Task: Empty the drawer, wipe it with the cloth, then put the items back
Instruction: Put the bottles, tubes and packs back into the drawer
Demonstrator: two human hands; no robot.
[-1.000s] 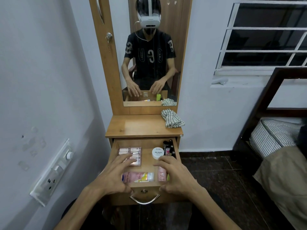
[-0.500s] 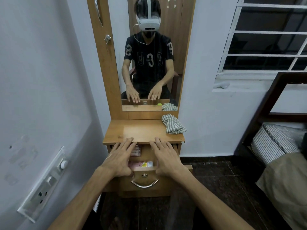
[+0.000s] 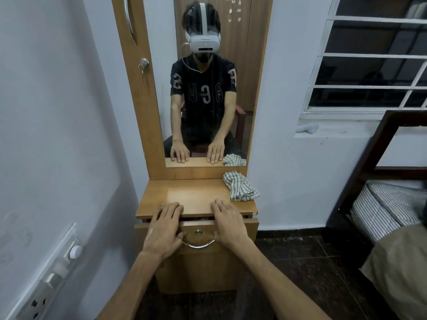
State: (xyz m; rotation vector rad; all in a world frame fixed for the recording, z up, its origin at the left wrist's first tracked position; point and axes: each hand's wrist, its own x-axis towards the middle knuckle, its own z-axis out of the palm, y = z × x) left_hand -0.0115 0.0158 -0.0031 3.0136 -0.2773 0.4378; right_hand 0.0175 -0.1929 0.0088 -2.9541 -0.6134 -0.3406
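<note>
Beside both hands (image 3: 196, 225) on drawer front (image 3: 198, 234): striped cloth (image 3: 240, 185), tabletop's rt rear.

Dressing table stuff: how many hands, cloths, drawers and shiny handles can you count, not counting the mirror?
Hands: 2, the left hand and the right hand, both flat on the drawer front
Cloths: 1, the striped cloth on the tabletop
Drawers: 1, the drawer, nearly closed
Shiny handles: 2, the drawer handle and the tall door handle
Total: 6
</note>
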